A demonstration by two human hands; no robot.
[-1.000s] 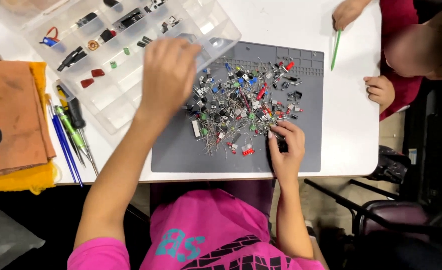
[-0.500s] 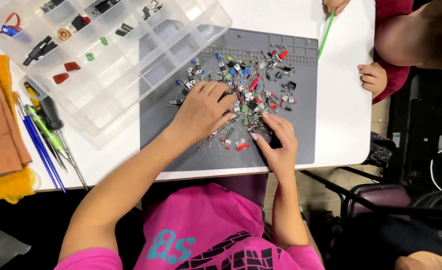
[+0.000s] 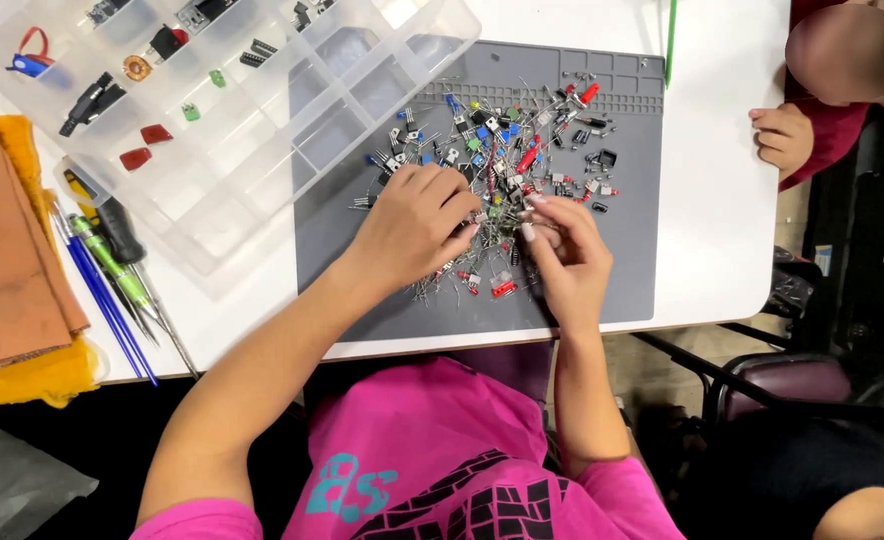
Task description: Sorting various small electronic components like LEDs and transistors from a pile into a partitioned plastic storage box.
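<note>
White table [image 3: 722,250] carries everything. On it we have a grey mat [image 3: 622,270], our landmark. Overlapping the mat's upper-left corner: a clear plastic sorting box [image 3: 292,130], a few small parts in its compartments. Well left of the mat, screwdrivers [image 3: 112,260]. On the mat's middle, a heap of small electronic parts [image 3: 507,150]. Our left hand [image 3: 412,225] rests on the heap's lower-left edge, fingers curled narrow; we cannot tell what it holds. Our right hand [image 3: 567,255], just beside, pinches narrowly among the parts.
</note>
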